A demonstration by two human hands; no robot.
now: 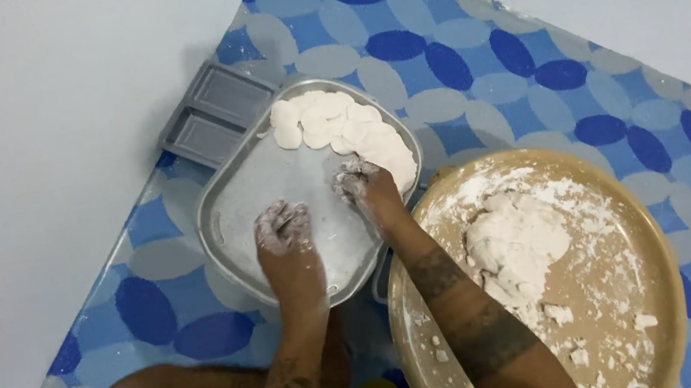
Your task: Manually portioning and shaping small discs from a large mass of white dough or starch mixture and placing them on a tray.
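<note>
While a row of dough discs (pixel 344 131) already lines the tray's (pixel 226 212) far edge, our floured, loosely curled hands, left (pixel 283 230) and right (pixel 362 185), hold nothing visible over its bare middle, and much dough (pixel 514 244) waits in the bowl (pixel 662 271).

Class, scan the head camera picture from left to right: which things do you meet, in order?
Grey two-compartment tray → left hand → right hand → lump of dough in the tan basin.
</note>
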